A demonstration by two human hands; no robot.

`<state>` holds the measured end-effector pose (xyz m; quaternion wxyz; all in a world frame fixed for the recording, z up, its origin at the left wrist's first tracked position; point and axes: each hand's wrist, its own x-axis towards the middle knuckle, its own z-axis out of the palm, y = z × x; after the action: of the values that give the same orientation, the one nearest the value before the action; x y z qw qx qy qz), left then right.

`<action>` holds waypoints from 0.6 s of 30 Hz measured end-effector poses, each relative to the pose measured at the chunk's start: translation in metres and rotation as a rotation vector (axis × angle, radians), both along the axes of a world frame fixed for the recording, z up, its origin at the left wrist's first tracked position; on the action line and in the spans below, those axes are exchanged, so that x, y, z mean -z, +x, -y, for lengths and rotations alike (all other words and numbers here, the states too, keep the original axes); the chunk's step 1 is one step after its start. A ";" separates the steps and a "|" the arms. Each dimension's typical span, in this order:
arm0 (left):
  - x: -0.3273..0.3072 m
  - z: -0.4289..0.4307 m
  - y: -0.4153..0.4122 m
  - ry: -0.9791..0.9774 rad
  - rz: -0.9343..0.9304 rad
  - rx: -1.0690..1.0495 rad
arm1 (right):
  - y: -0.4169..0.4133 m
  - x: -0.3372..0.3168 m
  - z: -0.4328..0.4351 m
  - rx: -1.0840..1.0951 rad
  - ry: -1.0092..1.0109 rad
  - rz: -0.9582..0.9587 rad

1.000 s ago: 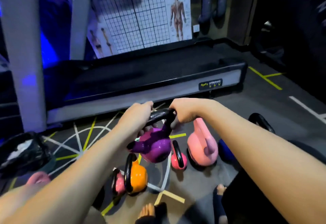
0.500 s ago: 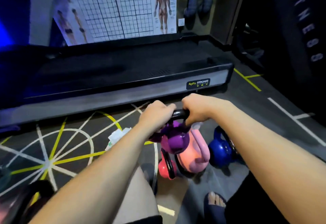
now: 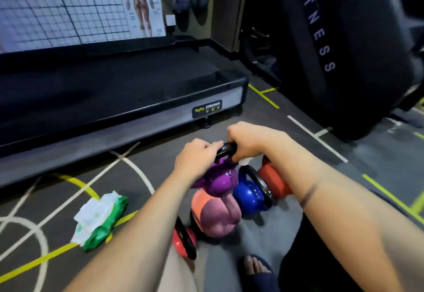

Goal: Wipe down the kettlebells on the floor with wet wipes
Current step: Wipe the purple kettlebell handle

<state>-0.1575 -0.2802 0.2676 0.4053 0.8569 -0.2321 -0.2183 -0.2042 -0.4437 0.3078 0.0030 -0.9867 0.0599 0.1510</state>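
Purple kettlebell is hanging bell-down just above the floor, over the pink kettlebell, both hands gripping its black handle: left hand and right hand pinching a wipe.

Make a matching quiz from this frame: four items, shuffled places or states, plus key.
Items:
1. purple kettlebell
2. blue kettlebell
3. wipes pack
4. treadmill

States:
A. lying on the floor, left of the kettlebells
B. gripped at the handle by both hands, left and right
C. against the wall chart, beyond the hands
D. on the floor, just right of the purple one

Pairs: 1-B, 2-D, 3-A, 4-C
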 end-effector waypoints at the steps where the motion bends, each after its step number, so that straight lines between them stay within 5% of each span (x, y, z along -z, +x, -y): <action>1: 0.000 0.002 0.000 0.012 0.029 0.022 | -0.001 0.001 0.005 0.010 0.010 0.007; 10: 0.020 -0.011 0.007 -0.135 0.206 0.436 | 0.003 0.008 0.034 0.097 0.078 -0.052; 18: 0.022 -0.030 0.022 -0.148 0.140 0.369 | 0.025 0.016 0.040 0.142 0.167 -0.095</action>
<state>-0.1354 -0.2504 0.2456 0.4033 0.7808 -0.4280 -0.2110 -0.1790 -0.4833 0.2915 0.0928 -0.9681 0.1167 0.2012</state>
